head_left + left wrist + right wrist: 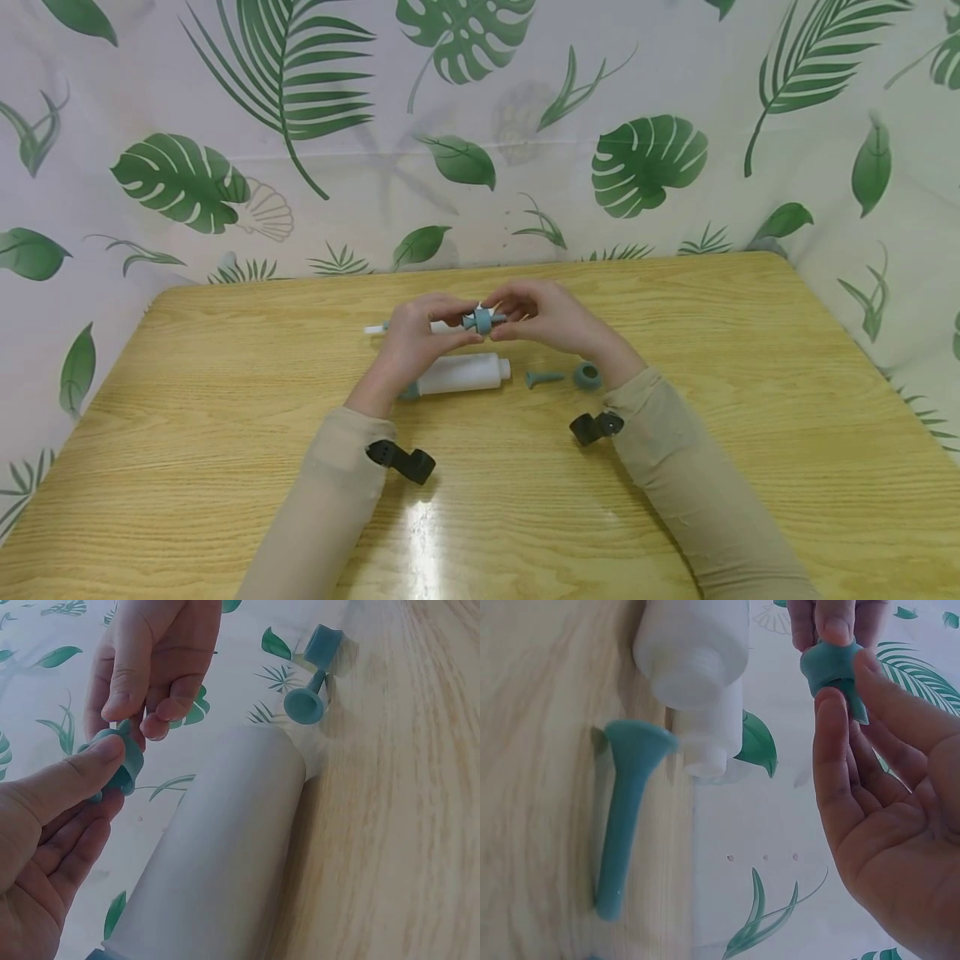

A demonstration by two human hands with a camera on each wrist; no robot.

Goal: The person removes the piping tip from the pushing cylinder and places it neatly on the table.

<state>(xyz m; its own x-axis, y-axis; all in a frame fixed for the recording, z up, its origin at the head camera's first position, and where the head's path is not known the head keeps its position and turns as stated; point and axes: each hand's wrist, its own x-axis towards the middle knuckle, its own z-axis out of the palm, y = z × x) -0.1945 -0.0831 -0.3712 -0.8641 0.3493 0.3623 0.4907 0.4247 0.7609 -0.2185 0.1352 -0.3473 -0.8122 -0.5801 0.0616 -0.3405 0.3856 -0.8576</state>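
Both hands meet above the table around a teal screw cap [482, 322] with a slim flared nozzle [856, 709] of the same colour in it. My left hand [417, 337] pinches the cap between thumb and fingers. From the other side, my right hand [551, 318] has its thumb and fingertips at the nozzle end, close against the cap. Below the hands a white bottle [461, 373] lies on its side, its threaded neck pointing right. A second white bottle [709, 739] lies behind it, largely hidden by my left hand in the head view.
Right of the front bottle lie a loose teal nozzle [543, 378] and a teal ring cap [587, 375], near my right wrist. A white tip [372, 330] sticks out left of my left hand. The wooden table [495, 525] ends at a leaf-patterned cloth [525, 192].
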